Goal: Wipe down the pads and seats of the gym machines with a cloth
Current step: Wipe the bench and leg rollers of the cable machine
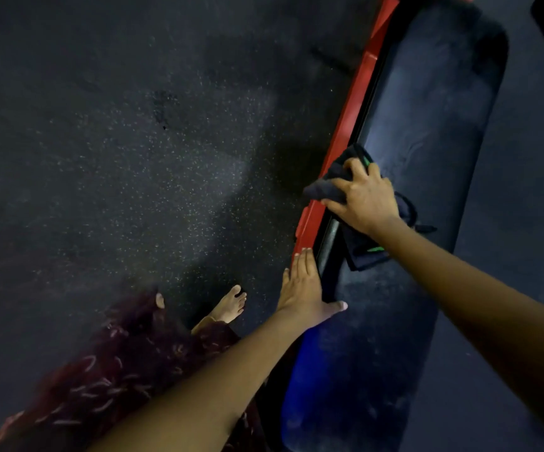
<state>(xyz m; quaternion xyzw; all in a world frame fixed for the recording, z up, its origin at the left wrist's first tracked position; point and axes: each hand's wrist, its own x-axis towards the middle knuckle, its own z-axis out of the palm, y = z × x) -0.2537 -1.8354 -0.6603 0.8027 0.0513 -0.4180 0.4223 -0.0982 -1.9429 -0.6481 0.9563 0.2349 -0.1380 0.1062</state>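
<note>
Long dark-blue padded vinyl bench pad (427, 125) runs from 1 o'clock down to 6 o'clock, mounted on a red metal machine frame (352, 109) along its 9 o'clock edge; black speckled rubber floor (133, 141) fills everything from 7 to 12 o'clock. Step in hand, as I judge it: wiping the pad's frame-side edge near frame centre. To do it well, keep the dark folded cloth with green trim (362, 252) flat under the palm, press evenly, stroke lengthwise along the pad toward 1 o'clock, overlap passes, and cover the seam where pad meets frame; dusty streaks toward 6 o'clock suggest that section wants a pass too. Right hand (366, 197) sits on the cloth at about 3 o'clock of centre, fingers curled and bunching the fabric at the pad's edge, so it grips the cloth; the arm reaches in straight from 4 o'clock. Left hand (304, 282) lies flat with straight fingers on the frame edge at about 5 o'clock of centre, thumb splayed onto the pad, holding nothing, bracing; its arm comes from 7 o'clock. Cloth lies partly on the pad, one end hanging over the red frame. Bare foot (229, 305) and maroon patterned garment (117, 370) at 7 o'clock.
</note>
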